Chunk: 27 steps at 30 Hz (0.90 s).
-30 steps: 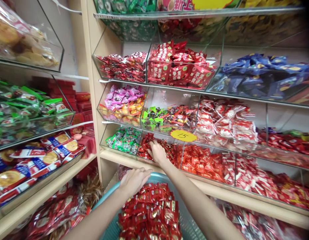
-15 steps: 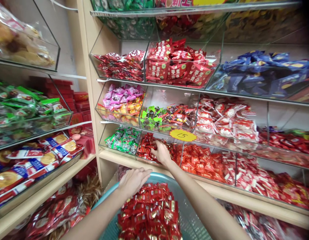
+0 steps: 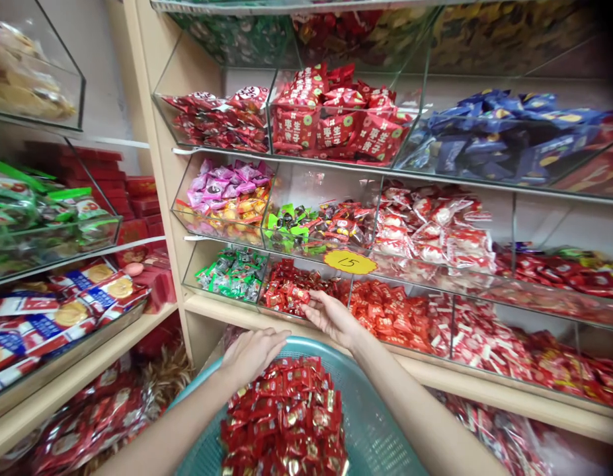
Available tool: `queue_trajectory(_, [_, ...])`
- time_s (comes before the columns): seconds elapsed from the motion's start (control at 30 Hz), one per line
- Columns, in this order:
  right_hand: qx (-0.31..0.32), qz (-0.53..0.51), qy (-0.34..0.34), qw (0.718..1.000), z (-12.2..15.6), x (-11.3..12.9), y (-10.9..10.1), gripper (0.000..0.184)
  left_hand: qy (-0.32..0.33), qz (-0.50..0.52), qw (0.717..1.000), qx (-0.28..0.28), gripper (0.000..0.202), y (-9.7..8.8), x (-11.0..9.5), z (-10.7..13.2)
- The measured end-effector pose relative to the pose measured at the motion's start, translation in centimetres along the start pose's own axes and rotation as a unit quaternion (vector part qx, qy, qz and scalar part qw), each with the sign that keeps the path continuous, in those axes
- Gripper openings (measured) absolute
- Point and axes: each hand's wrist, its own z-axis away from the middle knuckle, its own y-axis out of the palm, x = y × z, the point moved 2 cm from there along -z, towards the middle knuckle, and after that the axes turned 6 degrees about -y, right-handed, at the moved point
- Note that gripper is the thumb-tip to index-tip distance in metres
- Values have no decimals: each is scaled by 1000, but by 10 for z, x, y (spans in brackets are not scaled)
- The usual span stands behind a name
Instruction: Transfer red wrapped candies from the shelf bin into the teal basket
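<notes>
My right hand (image 3: 333, 318) is at the front of a bottom-row bin, pinching a red wrapped candy (image 3: 299, 294) between thumb and fingers. Dark red candies (image 3: 281, 281) lie in the bin behind it. Over the far left rim of a teal plastic basket (image 3: 380, 430) lies my left hand (image 3: 251, 355), its fingers stretched out and its palm downward. Inside the basket is a heap of shiny red and gold wrapped candies (image 3: 286, 416).
Clear-walled bins of candy fill the shelves, with green packets (image 3: 231, 272) left of the dark red bin and orange-red candies (image 3: 390, 314) to its right. A yellow price tag (image 3: 350, 262) hangs above. The wooden shelf edge (image 3: 227, 312) runs behind the basket.
My right hand has drawn back out of the dark red candies toward me, with a red wrapped candy now showing in its fingers. The view has shifted slightly; my left hand stays at the rim.
</notes>
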Motion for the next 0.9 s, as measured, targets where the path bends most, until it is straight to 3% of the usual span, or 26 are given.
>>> queue_trajectory(0.1, [5,-92,48,995,16,-3,-6,3,4,-1,1000,-4,38,3,1,-2])
queue_trajectory(0.27, [-21,-109,48,993,21,-15,-15,4,12,-11,1000,-15,37,8,-3,-4])
queue_trajectory(0.43, [-4,-118,51,992,22,-19,-17,3,13,-18,1000,-6,38,7,-4,-3])
queue_trajectory(0.77, [148,3,73,986,41,-31,-17,23,29,4,999,15,36,-3,-6,-4])
queue_trajectory(0.9, [175,27,65,982,42,-33,-17,30,22,4,1000,20,36,-4,-7,-3])
